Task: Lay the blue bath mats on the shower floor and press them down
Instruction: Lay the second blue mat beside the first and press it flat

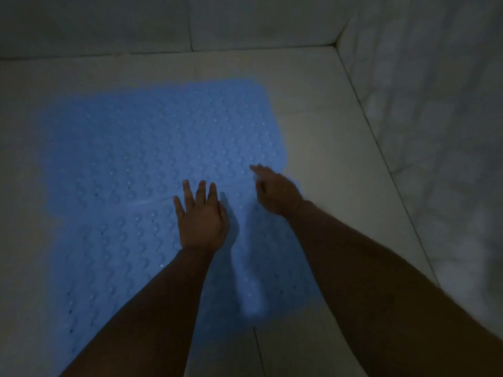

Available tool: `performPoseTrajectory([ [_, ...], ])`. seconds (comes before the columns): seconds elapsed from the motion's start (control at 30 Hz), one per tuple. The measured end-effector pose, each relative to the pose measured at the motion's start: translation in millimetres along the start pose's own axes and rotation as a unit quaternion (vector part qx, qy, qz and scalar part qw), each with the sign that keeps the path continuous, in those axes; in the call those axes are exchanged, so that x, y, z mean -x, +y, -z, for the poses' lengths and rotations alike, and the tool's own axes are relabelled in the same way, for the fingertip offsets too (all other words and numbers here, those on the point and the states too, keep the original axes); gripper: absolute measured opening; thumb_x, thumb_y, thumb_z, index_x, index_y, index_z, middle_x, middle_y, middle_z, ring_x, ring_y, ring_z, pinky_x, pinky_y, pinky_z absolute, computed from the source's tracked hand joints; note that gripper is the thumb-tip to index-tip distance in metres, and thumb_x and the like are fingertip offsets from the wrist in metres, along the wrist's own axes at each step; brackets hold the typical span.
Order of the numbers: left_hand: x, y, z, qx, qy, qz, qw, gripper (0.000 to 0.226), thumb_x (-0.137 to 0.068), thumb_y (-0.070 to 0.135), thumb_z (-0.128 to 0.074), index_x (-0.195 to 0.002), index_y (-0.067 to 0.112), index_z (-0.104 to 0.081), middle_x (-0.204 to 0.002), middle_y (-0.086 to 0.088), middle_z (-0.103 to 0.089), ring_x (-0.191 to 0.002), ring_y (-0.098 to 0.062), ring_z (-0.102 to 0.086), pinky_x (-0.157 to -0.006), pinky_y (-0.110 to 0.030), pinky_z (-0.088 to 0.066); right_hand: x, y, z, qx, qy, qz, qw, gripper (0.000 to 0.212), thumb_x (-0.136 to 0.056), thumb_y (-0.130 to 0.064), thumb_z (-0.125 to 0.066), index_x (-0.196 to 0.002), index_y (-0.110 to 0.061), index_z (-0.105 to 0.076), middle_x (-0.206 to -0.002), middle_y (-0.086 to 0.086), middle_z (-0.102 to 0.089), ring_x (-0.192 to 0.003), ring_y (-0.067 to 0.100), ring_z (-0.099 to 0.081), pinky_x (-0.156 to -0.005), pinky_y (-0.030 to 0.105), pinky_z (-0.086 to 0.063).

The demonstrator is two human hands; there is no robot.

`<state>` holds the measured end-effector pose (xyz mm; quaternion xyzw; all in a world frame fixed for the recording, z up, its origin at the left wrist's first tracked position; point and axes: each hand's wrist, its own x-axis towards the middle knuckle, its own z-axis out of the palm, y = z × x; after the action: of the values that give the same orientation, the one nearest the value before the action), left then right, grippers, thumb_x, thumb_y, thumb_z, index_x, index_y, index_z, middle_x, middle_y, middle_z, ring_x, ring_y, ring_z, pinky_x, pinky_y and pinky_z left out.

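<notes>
At the far left, pale shower floor (21, 164) shows as a bare strip of large light tiles in dim light. Next to it begins the far blue mat (152, 137), lying flat on the tiles, its surface covered in rows of raised wave-shaped bumps with small holes between them. Just nearer the camera lies the near blue mat (109, 262), of the same pattern; the two meet along a faint seam that runs across the middle of the picture, edge to edge or slightly overlapped — the dim view does not settle which. No brand, label or writing can be read on either mat.

The left hand (201, 221) lies palm down on that seam, fingers straight and slightly spread, flat against the blue surface, grasping nothing. Its forearm reaches in from the lower edge.

To the right, the right hand (275, 191) is blurred; its forefinger points toward the far mat's right edge and the other fingers look loosely curled, holding nothing — whether the fingertip touches the mat cannot be told. Past it, bare floor tiles run to the right wall (435, 126), pale and faintly marbled, which meets the back wall (245, 20) at the upper right corner.
</notes>
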<state>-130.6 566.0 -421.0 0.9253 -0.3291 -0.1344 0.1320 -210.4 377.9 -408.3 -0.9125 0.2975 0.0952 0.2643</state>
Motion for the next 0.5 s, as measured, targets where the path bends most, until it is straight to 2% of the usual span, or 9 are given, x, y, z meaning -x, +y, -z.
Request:
performPoseTrajectory([
  [0.07, 10.7, 22.3, -7.9, -0.004, -0.033, -0.043, 0.999, 0.067, -0.096, 0.04, -0.023, -0.156, 0.014, -0.038, -0.165, -0.01, -0.032, -0.157, -0.038, -0.007, -0.124, -0.062, -0.011, 26.5, 21.2, 18.8, 0.019, 0.059, -0.021, 0.998, 0.052, -0.1, -0.029, -0.038, -0.149, -0.015, -0.046, -0.151, 0.009, -0.049, -0.142, 0.029, -0.043, -0.116, 0.034, -0.032],
  [0.17, -5.5, 56.1, -61.8, -0.004, -0.044, -0.106, 0.993, 0.068, -0.098, 0.044, -0.024, -0.154, 0.009, -0.041, -0.164, -0.014, -0.033, -0.155, -0.04, -0.015, -0.121, -0.065, -0.019, 34.9, 61.0, 8.2, 0.032, 0.078, -0.031, 0.996, 0.057, -0.094, -0.035, -0.033, -0.144, -0.017, -0.052, -0.147, 0.005, -0.055, -0.141, 0.031, -0.044, -0.114, 0.043, -0.039],
  [0.27, -35.0, 80.0, -123.6, -0.02, -0.023, -0.112, 0.993, 0.077, -0.101, 0.057, -0.019, -0.158, 0.006, -0.03, -0.169, -0.014, -0.018, -0.158, -0.034, -0.005, -0.124, -0.063, -0.008, 0.1, 107.3, -17.1, 0.055, 0.134, 0.011, 0.989, 0.054, -0.095, -0.034, -0.032, -0.137, -0.013, -0.059, -0.139, 0.011, -0.061, -0.136, 0.035, -0.049, -0.109, 0.049, -0.044],
  [0.33, -41.8, 86.7, -158.9, -0.059, 0.015, -0.11, 0.992, 0.079, -0.103, 0.059, -0.019, -0.16, 0.005, -0.023, -0.17, -0.014, -0.012, -0.158, -0.031, 0.0, -0.125, -0.061, 0.001, -24.2, 136.6, -38.7, 0.064, 0.21, 0.047, 0.974, 0.045, -0.095, -0.026, -0.039, -0.127, -0.009, -0.066, -0.128, 0.015, -0.067, -0.127, 0.033, -0.055, -0.109, 0.04, -0.042],
  [0.4, -43.1, 86.9, -171.9, -0.073, 0.041, -0.11, 0.99, 0.078, -0.104, 0.058, -0.02, -0.16, 0.005, -0.021, -0.17, -0.013, -0.012, -0.159, -0.029, 0.001, -0.125, -0.061, 0.002, -44.0, 152.8, -50.8, 0.053, 0.256, 0.077, 0.962, 0.038, -0.093, -0.018, -0.047, -0.122, -0.006, -0.068, -0.124, 0.016, -0.068, -0.122, 0.029, -0.057, -0.114, 0.035, -0.034],
  [0.5, -43.5, 81.9, -175.4, -0.062, 0.047, -0.116, 0.99, 0.076, -0.103, 0.057, -0.021, -0.16, 0.006, -0.023, -0.17, -0.012, -0.013, -0.159, -0.027, -0.001, -0.125, -0.06, -0.001, -49.2, 151.7, -56.5, 0.028, 0.243, 0.045, 0.969, 0.039, -0.095, -0.019, -0.048, -0.13, -0.009, -0.064, -0.137, 0.015, -0.061, -0.136, 0.032, -0.048, -0.119, 0.035, -0.028],
])
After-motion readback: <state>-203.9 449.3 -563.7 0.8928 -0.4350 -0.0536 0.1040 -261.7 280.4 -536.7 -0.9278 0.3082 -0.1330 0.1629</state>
